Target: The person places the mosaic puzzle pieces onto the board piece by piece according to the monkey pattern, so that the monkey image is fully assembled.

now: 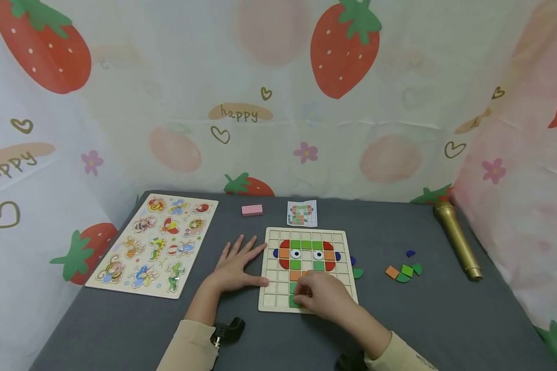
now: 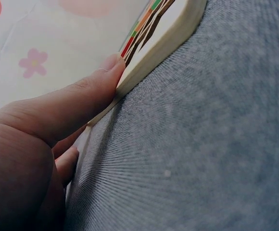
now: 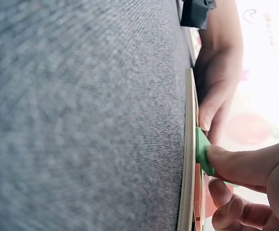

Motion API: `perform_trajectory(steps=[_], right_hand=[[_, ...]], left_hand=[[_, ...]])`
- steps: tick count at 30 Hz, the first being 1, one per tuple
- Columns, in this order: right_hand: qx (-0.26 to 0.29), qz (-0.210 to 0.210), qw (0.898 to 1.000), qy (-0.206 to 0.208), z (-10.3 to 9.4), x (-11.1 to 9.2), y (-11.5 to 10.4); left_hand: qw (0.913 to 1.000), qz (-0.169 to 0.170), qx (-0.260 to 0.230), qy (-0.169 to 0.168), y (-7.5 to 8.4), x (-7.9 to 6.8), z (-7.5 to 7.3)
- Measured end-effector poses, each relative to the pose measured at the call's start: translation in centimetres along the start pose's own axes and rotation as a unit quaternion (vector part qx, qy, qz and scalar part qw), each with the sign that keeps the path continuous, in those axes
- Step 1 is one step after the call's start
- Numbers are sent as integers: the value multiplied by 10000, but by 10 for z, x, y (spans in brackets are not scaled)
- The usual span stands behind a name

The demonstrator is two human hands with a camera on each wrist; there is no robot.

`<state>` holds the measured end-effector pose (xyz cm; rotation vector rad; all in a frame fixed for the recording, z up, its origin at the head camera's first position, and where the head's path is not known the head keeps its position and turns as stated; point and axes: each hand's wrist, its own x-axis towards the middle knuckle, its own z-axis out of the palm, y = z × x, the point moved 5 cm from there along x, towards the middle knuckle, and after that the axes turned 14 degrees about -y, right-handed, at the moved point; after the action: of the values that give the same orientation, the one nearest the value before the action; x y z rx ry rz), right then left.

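Observation:
A square wooden grid board (image 1: 270,300) lies on the table with colored tiles forming a face with two eye tiles. My left hand (image 1: 234,269) rests beside it, fingers spread; its thumb (image 2: 98,89) touches the board's left edge and its fingertips reach the upper left side. Over the lower part of the board, my right hand (image 1: 327,296) pinches a green tile (image 3: 203,151) between thumb and finger. The tile stands tilted at the near edge, close to orange tiles (image 3: 197,185). Part of the lower grid is hidden beneath this hand.
Loose green, orange and blue pieces (image 1: 406,270) lie to the right, others (image 1: 358,273) by the board's right edge. A pattern card (image 1: 301,222) and a pink block (image 1: 252,210) sit behind. An insect puzzle board (image 1: 155,268) is left; a gold cylinder (image 1: 459,242) far right.

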<state>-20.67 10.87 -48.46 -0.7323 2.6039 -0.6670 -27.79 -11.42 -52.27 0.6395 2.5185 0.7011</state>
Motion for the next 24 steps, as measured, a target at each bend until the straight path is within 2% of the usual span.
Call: perform_trajectory(steps=[8, 24], right_hand=[[-43, 184, 9998, 5, 1, 2, 0], [144, 41, 9999, 18, -5, -7, 0]], left_hand=[[10000, 11, -6, 35, 0, 0, -1], [10000, 8, -45, -47, -1, 1, 1]])
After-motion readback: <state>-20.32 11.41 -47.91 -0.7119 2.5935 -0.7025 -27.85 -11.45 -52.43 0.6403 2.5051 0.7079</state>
